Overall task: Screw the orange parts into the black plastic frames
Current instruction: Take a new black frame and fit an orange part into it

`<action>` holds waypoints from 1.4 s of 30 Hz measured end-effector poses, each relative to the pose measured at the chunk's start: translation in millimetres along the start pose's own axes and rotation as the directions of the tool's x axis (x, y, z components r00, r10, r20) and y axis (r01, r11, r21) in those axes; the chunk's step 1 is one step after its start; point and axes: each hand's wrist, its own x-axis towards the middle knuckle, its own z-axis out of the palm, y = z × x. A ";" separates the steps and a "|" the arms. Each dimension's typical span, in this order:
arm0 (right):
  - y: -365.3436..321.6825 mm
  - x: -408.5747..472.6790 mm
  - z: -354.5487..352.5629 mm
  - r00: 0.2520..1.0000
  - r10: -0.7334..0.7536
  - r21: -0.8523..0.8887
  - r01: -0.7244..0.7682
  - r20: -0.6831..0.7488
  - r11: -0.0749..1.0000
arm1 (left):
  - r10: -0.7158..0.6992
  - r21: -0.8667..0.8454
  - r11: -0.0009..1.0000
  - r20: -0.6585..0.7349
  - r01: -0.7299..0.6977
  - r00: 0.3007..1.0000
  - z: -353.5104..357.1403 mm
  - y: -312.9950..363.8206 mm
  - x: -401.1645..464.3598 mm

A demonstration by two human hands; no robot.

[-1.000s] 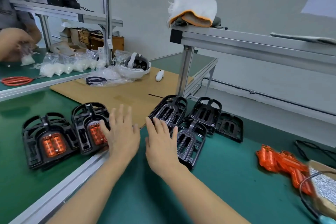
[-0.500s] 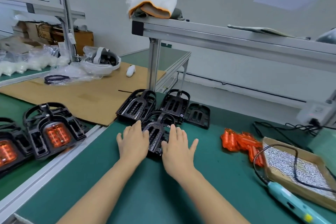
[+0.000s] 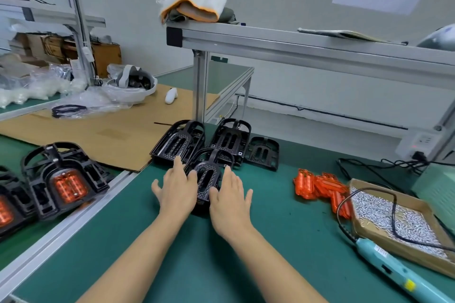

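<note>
STATE: left hand (image 3: 176, 188) and right hand (image 3: 229, 195) flat, fingers spread, holding nothing | black frame (image 3: 206, 177) between fingers | RISK: neighbouring frames (image 3: 178, 142) beyond fingertips may snag, topple | orange parts (image 3: 317, 184) right of fingers, untouched

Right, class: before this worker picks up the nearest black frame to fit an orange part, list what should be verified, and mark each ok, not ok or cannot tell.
1. Both hands free: left hand and right hand flat, fingers straight, holding nothing. Ok.
2. Nearest black frame lies between the hands. Ok.
3. Orange parts piled on the mat to the right. Ok.
4. Tray of screws stocked. Ok.
5. Electric screwdriver lying by the tray; whether powered: cannot tell.
6. Frame free of the stacked frames behind it: cannot tell.
</note>
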 end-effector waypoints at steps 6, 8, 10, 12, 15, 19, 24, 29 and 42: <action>16.0 -13.1 -31.9 0.980 -0.011 0.549 0.121 -0.199 0.827 | 0.088 -0.365 0.929 0.051 -0.063 0.995 4.9 25.3 -23.0; 29.3 -18.7 -46.1 0.966 0.049 0.635 0.128 -0.254 0.762 | 0.117 -0.445 0.893 0.091 -0.065 0.989 17.0 34.8 -35.4; 44.3 -24.2 -59.5 0.953 0.099 0.674 0.128 -0.287 0.727 | 0.139 -0.497 0.866 0.136 -0.054 0.981 30.4 44.5 -48.3; 58.7 -30.5 -71.8 0.937 0.148 0.682 0.116 -0.317 0.722 | 0.155 -0.540 0.841 0.191 -0.028 0.969 42.7 53.2 -60.1; 76.0 -39.3 -87.4 0.922 0.210 0.712 0.092 -0.325 0.697 | 0.167 -0.608 0.792 0.298 0.052 0.940 58.2 64.6 -74.9; 93.6 -50.6 -105.1 0.907 0.253 0.727 0.081 -0.338 0.681 | 0.216 -0.648 0.754 0.397 0.106 0.892 69.4 76.5 -91.2; 106.8 -65.9 -117.6 0.897 0.107 0.499 0.136 -0.428 0.856 | 0.261 -0.729 0.635 0.514 0.256 0.817 68.3 89.5 -99.2; 110.7 -87.8 -108.2 0.858 -0.329 -0.011 0.353 -0.395 0.935 | 0.233 -0.780 0.446 0.575 0.439 0.784 55.4 91.5 -80.2; 128.5 -76.9 -104.9 0.911 -0.411 -0.220 0.403 0.006 0.889 | 0.073 -0.539 0.812 0.476 0.225 0.876 70.7 51.4 -65.5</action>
